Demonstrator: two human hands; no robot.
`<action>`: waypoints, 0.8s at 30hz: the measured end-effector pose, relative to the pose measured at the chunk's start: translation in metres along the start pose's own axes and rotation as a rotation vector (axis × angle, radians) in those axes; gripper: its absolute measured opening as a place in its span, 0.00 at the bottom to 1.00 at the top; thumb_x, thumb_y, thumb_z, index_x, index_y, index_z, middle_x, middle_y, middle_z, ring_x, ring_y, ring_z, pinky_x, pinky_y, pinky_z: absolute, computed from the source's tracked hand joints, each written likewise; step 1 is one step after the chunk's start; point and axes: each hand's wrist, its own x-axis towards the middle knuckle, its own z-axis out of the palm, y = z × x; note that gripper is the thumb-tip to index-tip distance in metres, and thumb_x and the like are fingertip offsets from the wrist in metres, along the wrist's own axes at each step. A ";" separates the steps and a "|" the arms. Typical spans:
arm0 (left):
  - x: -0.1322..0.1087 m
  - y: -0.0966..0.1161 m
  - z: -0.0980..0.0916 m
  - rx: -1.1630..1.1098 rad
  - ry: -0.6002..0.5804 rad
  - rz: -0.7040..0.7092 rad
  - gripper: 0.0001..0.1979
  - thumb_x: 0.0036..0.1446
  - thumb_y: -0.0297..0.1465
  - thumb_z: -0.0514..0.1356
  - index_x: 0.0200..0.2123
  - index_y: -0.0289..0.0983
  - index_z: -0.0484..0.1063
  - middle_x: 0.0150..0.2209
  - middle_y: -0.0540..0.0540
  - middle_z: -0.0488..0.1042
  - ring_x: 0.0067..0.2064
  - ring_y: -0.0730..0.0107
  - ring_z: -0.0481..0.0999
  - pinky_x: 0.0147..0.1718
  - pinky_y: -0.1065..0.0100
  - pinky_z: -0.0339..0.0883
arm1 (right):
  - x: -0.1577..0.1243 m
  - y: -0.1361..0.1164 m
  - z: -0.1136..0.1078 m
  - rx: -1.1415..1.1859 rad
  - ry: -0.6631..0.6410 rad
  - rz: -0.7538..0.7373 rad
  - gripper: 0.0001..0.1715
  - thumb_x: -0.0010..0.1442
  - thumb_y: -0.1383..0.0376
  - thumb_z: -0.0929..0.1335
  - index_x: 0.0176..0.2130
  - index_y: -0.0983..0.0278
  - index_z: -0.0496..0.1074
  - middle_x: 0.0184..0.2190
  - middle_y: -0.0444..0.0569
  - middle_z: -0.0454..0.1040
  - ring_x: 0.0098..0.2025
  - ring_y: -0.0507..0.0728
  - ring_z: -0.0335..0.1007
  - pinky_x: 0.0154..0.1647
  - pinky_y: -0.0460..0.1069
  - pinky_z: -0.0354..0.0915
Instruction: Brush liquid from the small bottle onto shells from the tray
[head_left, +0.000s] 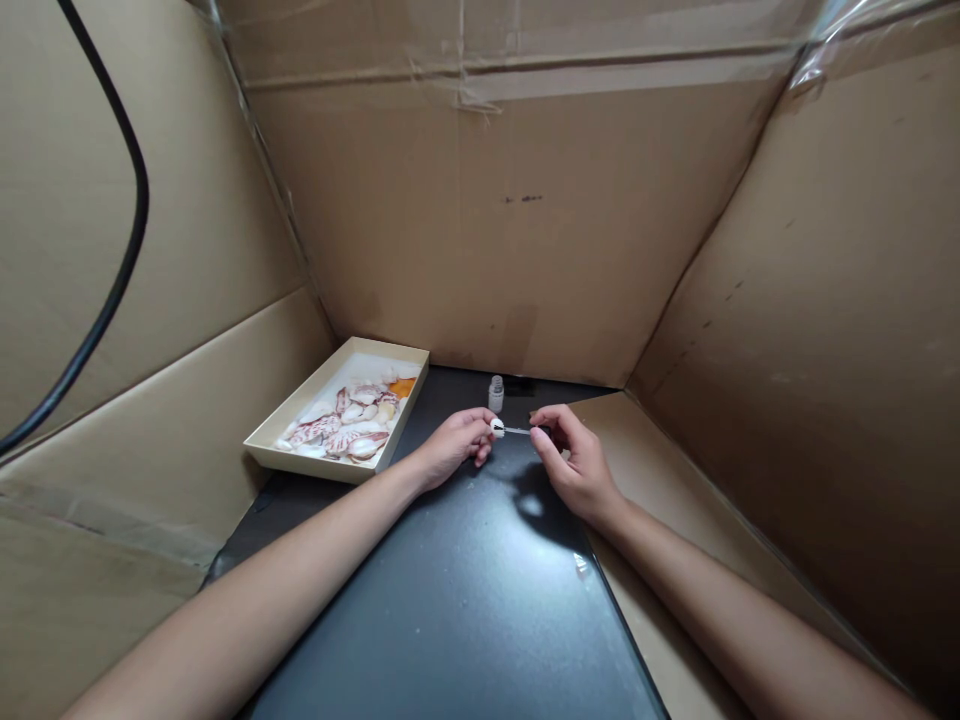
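Note:
Between the fingertips of my left hand is a small white round piece, with a dark mark at its centre. A thin pale stick, like a small applicator brush, is pinched in my right hand. Its dark tip meets the white piece, or lies just in front of it; I cannot tell which. My right fingers hide the stick's other end, where something dark shows. Just behind my left fingertips, a small clear bottle with a white label stands upright without a cap.
A shallow cream box at the left holds several seashells, with an orange piece among them. Cardboard walls enclose the dark tabletop at the back and sides. A black cable hangs at the upper left.

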 end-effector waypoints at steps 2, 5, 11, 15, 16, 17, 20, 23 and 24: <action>0.000 0.000 0.000 -0.009 0.000 0.005 0.07 0.47 0.29 0.58 0.31 0.34 0.64 0.23 0.54 0.64 0.19 0.83 0.61 0.19 0.76 0.53 | 0.000 0.000 0.000 -0.016 -0.002 -0.002 0.06 0.61 0.62 0.65 0.39 0.61 0.65 0.26 0.42 0.64 0.24 0.51 0.58 0.26 0.46 0.57; 0.001 -0.001 0.000 -0.014 0.003 0.016 0.08 0.47 0.30 0.58 0.31 0.34 0.64 0.25 0.53 0.65 0.19 0.83 0.62 0.18 0.76 0.53 | 0.000 -0.001 0.000 -0.025 0.013 -0.002 0.05 0.61 0.63 0.65 0.38 0.62 0.66 0.27 0.43 0.65 0.25 0.51 0.58 0.26 0.46 0.57; 0.000 0.000 0.000 -0.004 0.003 0.022 0.11 0.49 0.33 0.61 0.34 0.33 0.65 0.29 0.52 0.68 0.19 0.85 0.62 0.18 0.76 0.54 | 0.001 -0.001 0.000 -0.037 0.014 0.001 0.06 0.62 0.62 0.64 0.38 0.62 0.66 0.28 0.43 0.67 0.25 0.51 0.59 0.26 0.45 0.57; 0.000 0.000 0.000 -0.025 0.005 0.024 0.12 0.49 0.33 0.62 0.34 0.33 0.65 0.29 0.52 0.68 0.19 0.85 0.62 0.18 0.77 0.55 | 0.001 0.000 0.000 -0.057 0.039 -0.007 0.05 0.61 0.63 0.65 0.38 0.62 0.66 0.29 0.44 0.67 0.26 0.51 0.60 0.28 0.45 0.58; 0.000 0.000 0.000 -0.029 0.005 0.024 0.12 0.49 0.33 0.62 0.34 0.33 0.65 0.29 0.52 0.68 0.19 0.85 0.62 0.18 0.77 0.55 | 0.001 -0.001 0.000 -0.043 0.034 -0.005 0.04 0.62 0.64 0.64 0.38 0.62 0.66 0.29 0.44 0.67 0.26 0.51 0.60 0.28 0.46 0.59; 0.000 0.000 -0.001 -0.032 0.004 0.024 0.12 0.49 0.33 0.62 0.34 0.33 0.65 0.29 0.52 0.68 0.19 0.85 0.62 0.18 0.77 0.55 | 0.001 -0.001 0.000 -0.030 0.026 -0.003 0.05 0.63 0.64 0.63 0.38 0.62 0.66 0.29 0.44 0.67 0.26 0.51 0.60 0.28 0.46 0.59; 0.000 -0.001 -0.001 -0.040 0.002 0.018 0.12 0.49 0.33 0.62 0.35 0.33 0.65 0.29 0.52 0.68 0.19 0.85 0.63 0.18 0.76 0.55 | 0.000 -0.001 0.000 -0.044 0.022 -0.006 0.05 0.61 0.63 0.65 0.38 0.62 0.66 0.27 0.43 0.66 0.25 0.50 0.59 0.26 0.45 0.58; 0.000 -0.001 -0.002 -0.053 0.002 0.017 0.13 0.48 0.33 0.63 0.35 0.33 0.65 0.29 0.52 0.68 0.19 0.84 0.62 0.18 0.76 0.55 | 0.000 0.000 0.000 -0.068 0.039 -0.010 0.05 0.61 0.63 0.66 0.38 0.62 0.66 0.28 0.43 0.66 0.25 0.50 0.59 0.27 0.45 0.58; 0.000 -0.001 -0.002 -0.053 0.001 0.019 0.13 0.48 0.33 0.63 0.35 0.33 0.65 0.29 0.52 0.68 0.19 0.84 0.62 0.18 0.76 0.55 | 0.000 0.000 0.000 -0.059 0.038 -0.011 0.04 0.62 0.63 0.65 0.38 0.62 0.66 0.28 0.43 0.67 0.25 0.50 0.59 0.27 0.45 0.58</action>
